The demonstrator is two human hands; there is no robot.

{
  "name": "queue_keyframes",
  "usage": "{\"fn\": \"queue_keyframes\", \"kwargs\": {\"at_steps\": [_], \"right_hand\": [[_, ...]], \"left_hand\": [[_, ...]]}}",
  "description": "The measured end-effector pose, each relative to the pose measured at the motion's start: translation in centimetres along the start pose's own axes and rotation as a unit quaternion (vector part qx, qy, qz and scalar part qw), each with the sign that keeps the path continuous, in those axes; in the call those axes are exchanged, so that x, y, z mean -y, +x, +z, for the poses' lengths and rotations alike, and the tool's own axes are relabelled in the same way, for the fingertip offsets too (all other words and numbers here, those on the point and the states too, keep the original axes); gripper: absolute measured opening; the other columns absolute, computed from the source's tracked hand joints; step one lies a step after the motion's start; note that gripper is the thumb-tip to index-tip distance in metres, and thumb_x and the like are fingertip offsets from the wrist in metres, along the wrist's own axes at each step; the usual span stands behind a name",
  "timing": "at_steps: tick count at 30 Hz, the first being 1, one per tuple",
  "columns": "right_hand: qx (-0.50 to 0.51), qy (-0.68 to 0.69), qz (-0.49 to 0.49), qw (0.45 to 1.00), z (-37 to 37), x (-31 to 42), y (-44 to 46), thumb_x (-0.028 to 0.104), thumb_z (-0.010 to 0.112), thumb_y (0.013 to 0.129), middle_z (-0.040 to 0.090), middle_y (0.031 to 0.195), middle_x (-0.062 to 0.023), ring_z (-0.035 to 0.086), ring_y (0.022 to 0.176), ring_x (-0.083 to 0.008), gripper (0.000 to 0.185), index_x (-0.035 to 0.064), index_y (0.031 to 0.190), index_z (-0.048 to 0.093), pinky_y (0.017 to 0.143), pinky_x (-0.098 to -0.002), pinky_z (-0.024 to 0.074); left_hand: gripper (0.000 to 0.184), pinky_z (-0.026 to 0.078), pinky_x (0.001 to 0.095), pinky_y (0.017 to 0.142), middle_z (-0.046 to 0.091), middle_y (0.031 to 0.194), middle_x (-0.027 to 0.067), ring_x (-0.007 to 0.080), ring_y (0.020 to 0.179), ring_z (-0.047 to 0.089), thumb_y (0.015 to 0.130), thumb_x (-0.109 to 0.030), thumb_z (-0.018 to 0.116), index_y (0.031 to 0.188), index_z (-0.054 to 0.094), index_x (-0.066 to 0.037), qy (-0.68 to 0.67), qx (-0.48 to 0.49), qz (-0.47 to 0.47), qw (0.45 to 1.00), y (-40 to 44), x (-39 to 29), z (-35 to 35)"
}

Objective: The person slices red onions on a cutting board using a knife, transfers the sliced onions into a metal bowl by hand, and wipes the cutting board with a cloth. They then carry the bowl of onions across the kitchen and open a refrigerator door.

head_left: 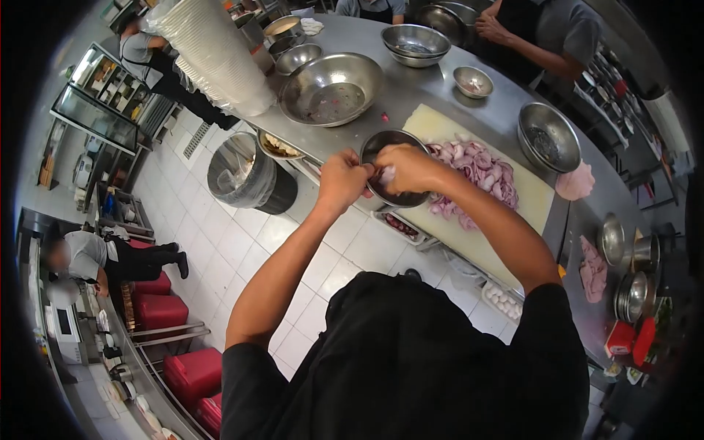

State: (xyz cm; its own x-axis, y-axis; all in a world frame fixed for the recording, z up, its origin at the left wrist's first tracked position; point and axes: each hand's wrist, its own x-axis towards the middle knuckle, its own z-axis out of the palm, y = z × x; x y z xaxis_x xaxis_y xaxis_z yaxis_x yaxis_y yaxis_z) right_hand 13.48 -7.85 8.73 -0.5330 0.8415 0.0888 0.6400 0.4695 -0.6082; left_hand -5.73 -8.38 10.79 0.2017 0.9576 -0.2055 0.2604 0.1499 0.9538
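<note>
My left hand (345, 180) is closed on the near-left rim of a small metal bowl (377, 142), thumb and fingers at its edge. The bowl is tilted at the table edge, beside the cutting board. Inside it is my right hand (405, 167), fingers curled down around something pale that I cannot make out. Just right of the bowl, a heap of sliced red onion (480, 176) lies on the pale yellow cutting board (534, 196), partly behind my right forearm.
A large metal bowl (331, 88) stands beyond my hands, near stacked plastic containers (216, 55). More metal bowls (548, 136) and a pink cloth (576, 182) are at the right. A lined bin (253, 176) stands on the floor. Other people (546, 33) work across the table.
</note>
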Motion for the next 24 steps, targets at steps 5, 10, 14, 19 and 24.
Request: {"fn": "queue_keyframes", "kwargs": {"at_steps": [5, 10, 14, 19, 24], "right_hand": [[-0.138, 0.028, 0.001, 0.99, -4.3, 2.1, -0.7, 0.013, 0.074, 0.076, 0.07, 0.096, -0.0147, 0.068, 0.091, -0.032, 0.015, 0.0017, 0.085, 0.072, 0.079, -0.0395, 0.0539], [-0.112, 0.03, 0.178, 0.977, -5.1, -3.2, -3.8, 0.021, 0.078, 0.074, 0.069, 0.104, -0.0163, 0.064, 0.104, -0.0303, 0.025, 0.004, 0.091, 0.071, 0.091, -0.0425, 0.0486], [-0.044, -0.239, 0.128, 0.962, -0.1, -3.5, -6.1, 0.028, 0.085, 0.064, 0.05, 0.142, -0.0203, 0.042, 0.135, -0.0425, 0.067, 0.0113, 0.125, 0.063, 0.111, -0.0572, 0.0296], [0.103, -0.208, 0.07, 0.97, 0.5, -5.4, -4.8, 0.031, 0.084, 0.059, 0.042, 0.145, -0.0161, 0.03, 0.141, -0.0427, 0.083, 0.0229, 0.137, 0.056, 0.112, -0.0599, 0.0263], [0.063, -0.174, -0.029, 0.982, 0.6, -8.7, -4.9, 0.013, 0.074, 0.063, 0.054, 0.123, -0.0127, 0.049, 0.119, -0.0346, 0.05, 0.0091, 0.112, 0.068, 0.098, -0.0402, 0.0449]], "left_hand": [[0.021, 0.056, 0.0323, 0.043, 0.056, 0.066, 0.0081, 0.0158, 0.053, 0.059, 0.082, 0.0, 0.065, 0.071, 0.048, 0.0, -0.06, -0.025, 0.001, 0.998, -1.2, 1.0, -1.3], [0.021, 0.057, 0.0308, 0.045, 0.055, 0.068, 0.0076, 0.0151, 0.056, 0.059, 0.082, 0.001, 0.065, 0.071, 0.047, -0.001, -0.075, -0.049, -0.001, 0.996, -4.3, 0.9, -4.3], [0.02, 0.058, 0.0305, 0.047, 0.054, 0.069, 0.0071, 0.0144, 0.057, 0.059, 0.081, 0.001, 0.064, 0.071, 0.047, 0.0, -0.054, -0.05, -0.015, 0.997, -5.5, 1.0, -6.4], [0.018, 0.056, 0.03, 0.046, 0.054, 0.068, 0.007, 0.0148, 0.054, 0.059, 0.08, 0.001, 0.063, 0.071, 0.048, 0.0, -0.035, -0.051, -0.01, 0.998, -4.9, 1.7, -6.7], [0.018, 0.055, 0.0296, 0.043, 0.054, 0.066, 0.0062, 0.0147, 0.051, 0.058, 0.08, 0.001, 0.063, 0.071, 0.047, 0.0, -0.046, -0.051, -0.002, 0.998, -4.2, 1.3, -5.1]]}}
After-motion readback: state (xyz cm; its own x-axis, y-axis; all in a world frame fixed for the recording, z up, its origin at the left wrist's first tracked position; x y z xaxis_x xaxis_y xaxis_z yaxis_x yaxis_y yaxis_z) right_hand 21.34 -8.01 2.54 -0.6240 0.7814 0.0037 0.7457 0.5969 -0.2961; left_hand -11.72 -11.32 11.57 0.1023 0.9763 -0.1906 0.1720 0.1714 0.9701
